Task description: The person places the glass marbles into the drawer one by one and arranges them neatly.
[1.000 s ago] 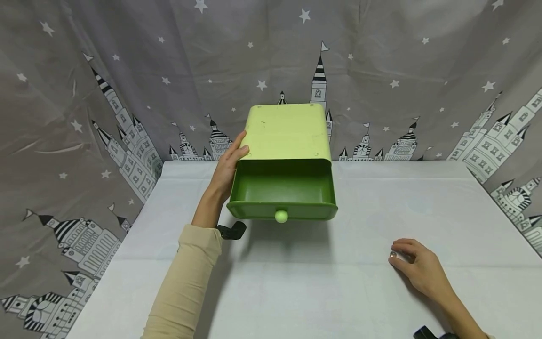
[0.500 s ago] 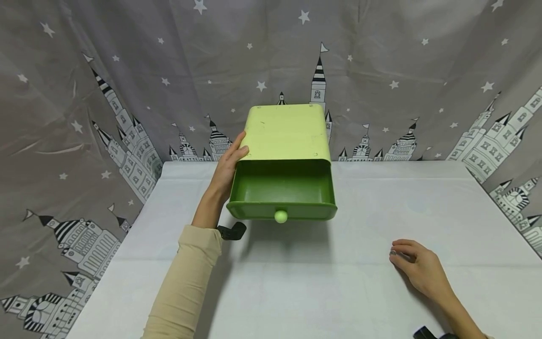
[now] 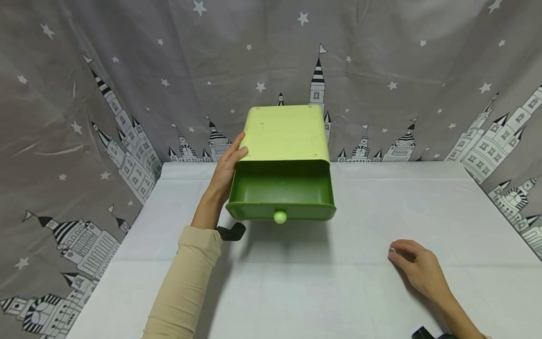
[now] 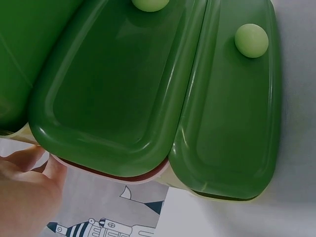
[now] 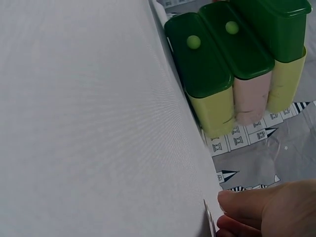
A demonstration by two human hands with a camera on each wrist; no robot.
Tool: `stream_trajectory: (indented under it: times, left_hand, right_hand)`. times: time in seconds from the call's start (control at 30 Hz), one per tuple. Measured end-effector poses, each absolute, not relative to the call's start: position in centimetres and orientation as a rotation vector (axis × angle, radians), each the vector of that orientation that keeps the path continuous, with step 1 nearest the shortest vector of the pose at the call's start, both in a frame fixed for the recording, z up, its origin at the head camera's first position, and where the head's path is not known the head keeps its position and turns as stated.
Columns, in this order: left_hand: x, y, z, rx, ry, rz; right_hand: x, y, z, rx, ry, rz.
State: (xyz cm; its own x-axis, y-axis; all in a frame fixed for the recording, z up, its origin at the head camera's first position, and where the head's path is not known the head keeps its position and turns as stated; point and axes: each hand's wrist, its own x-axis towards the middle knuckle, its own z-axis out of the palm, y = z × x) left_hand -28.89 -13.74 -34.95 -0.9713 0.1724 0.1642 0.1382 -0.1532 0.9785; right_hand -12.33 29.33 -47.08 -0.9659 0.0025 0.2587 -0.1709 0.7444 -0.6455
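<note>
A small drawer cabinet [image 3: 283, 134] with a pale yellow top stands at the middle back. Its green top drawer [image 3: 282, 186] is pulled out, with a round light-green knob [image 3: 280, 217], and nothing shows inside. My left hand [image 3: 224, 174] rests along the cabinet's left side, fingertips at the upper edge. In the left wrist view, the lower drawers [image 4: 113, 98] are closed. Well to the right, low over the table, my right hand [image 3: 417, 268] pinches a small shiny metal piece [image 5: 210, 219] between thumb and fingers. It shows as a thin edge in the right wrist view; I cannot tell its kind.
A white cloth [image 3: 360, 301] covers the table. Behind it hangs a grey curtain [image 3: 190, 61] printed with castles and stars. A dark wrist camera [image 3: 231, 231] sits under the left wrist, another [image 3: 427, 333] by the right wrist.
Both hands, the cabinet and its open drawer keep their places. The shiny piece at the right fingertips has turned slightly and shows less; the head view has shifted a little.
</note>
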Motion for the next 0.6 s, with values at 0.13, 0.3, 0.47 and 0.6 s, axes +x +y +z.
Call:
stream_trajectory:
  times: [0.13,0.3,0.47,0.6]
  left_hand:
    - [-28.9,-13.78,-34.96,0.371,2.022,2.339]
    - [-28.99,-13.77,-35.05,0.382,2.025,2.34]
    - [-29.03,-13.77,-35.12,0.381,2.029,2.342]
    - [-29.08,-13.75,-35.13,0.38,2.024,2.345]
  right_hand:
    - [-12.27,29.23,-47.17,0.111,-2.701,1.032]
    - [-12.24,29.23,-47.29,0.08,-2.695,1.039]
    - [-12.31,29.31,-47.43,0.065,-2.674,1.048]
    - [-12.36,29.55,-47.32,0.054,-2.66,1.104]
